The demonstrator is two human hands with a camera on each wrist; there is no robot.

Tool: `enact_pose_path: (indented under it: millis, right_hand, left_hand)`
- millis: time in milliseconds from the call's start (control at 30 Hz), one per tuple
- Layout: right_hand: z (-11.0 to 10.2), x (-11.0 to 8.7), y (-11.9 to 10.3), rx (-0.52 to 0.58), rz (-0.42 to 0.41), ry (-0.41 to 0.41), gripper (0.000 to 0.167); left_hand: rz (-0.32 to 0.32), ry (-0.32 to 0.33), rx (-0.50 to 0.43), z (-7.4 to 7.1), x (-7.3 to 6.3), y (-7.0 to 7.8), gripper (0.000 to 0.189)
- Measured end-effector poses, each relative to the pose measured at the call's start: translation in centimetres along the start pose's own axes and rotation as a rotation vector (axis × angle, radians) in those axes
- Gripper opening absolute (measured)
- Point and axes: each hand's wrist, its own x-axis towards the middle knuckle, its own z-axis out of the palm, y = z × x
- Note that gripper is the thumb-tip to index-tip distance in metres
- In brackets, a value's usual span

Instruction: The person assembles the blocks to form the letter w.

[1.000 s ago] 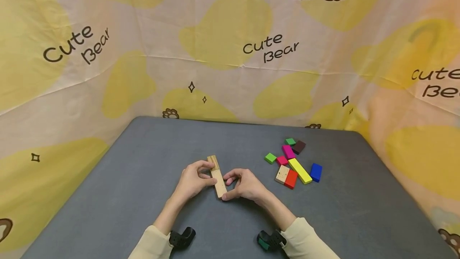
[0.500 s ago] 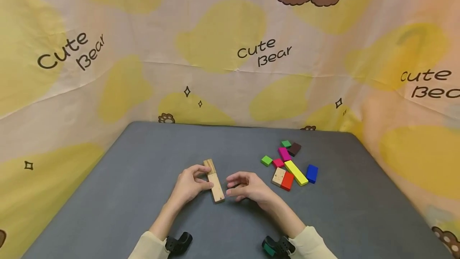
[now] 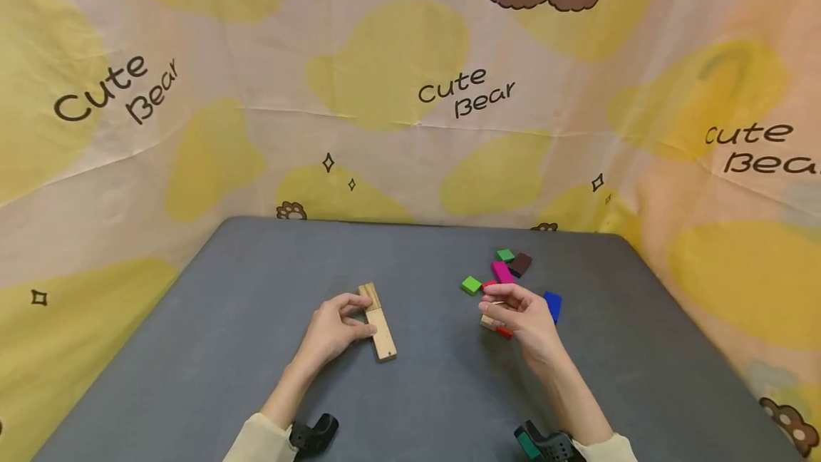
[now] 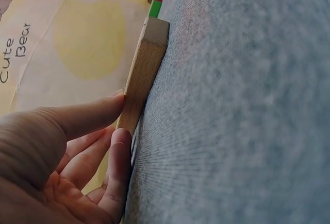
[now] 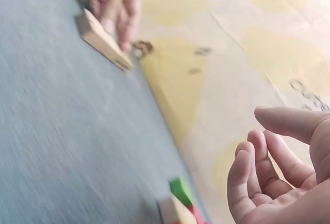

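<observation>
A plain wooden block [image 3: 383, 341] lies on the grey table, with shorter grooved-looking wood [image 3: 368, 292] against its far end. My left hand [image 3: 332, 328] rests along their left side, forefinger on the far part and thumb against the plain block. In the left wrist view the thumb [image 4: 95, 113] lies straight and touches the wooden block's edge. My right hand [image 3: 522, 319] hovers over the coloured blocks, holding nothing; its thumb and fingers are apart in the right wrist view. It hides the yellow block and part of the pale block [image 3: 489, 321] and the red block [image 3: 504, 332].
Around the right hand lie a light green block [image 3: 471, 285], a magenta block [image 3: 502, 272], a dark brown block [image 3: 520, 264], a green block [image 3: 505, 255] and a blue block [image 3: 552, 306]. A printed cloth [image 3: 385, 77] hangs behind the table.
My right hand has let go of the plain wooden block and moved right, over the coloured blocks. The left hand stays at the wooden pieces. The head view has shifted slightly.
</observation>
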Motion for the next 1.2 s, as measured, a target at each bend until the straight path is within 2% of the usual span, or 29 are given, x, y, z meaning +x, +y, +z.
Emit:
enact_pose_path:
  millis: [167, 333, 433, 833, 1200]
  right_hand:
    - [-2.3, 0.1, 0.8, -0.115, -0.003, 0.072, 0.039]
    - [-4.4, 0.0, 1.9, -0.285, -0.051, 0.054, 0.044]
    - [-5.2, 0.0, 2.2, -0.347, -0.069, 0.040, 0.047]
    - [-5.6, 0.7, 2.8, -0.387, -0.020, 0.067, 0.047]
    - [-6.0, 1.6, 3.1, -0.398, -0.073, 0.088, 0.040]
  left_hand:
    - [-0.003, -0.007, 0.000, -0.2, -0.1, -0.2, 0.044]
    - [0.012, -0.016, -0.009, 0.1, 0.2, -0.2, 0.044]
    - [0.016, -0.014, -0.013, 0.1, 0.3, -0.1, 0.043]
    - [0.010, -0.022, -0.058, 0.0, 0.2, -0.1, 0.042]
    - [0.010, -0.016, -0.064, -0.1, 0.2, -0.1, 0.042]
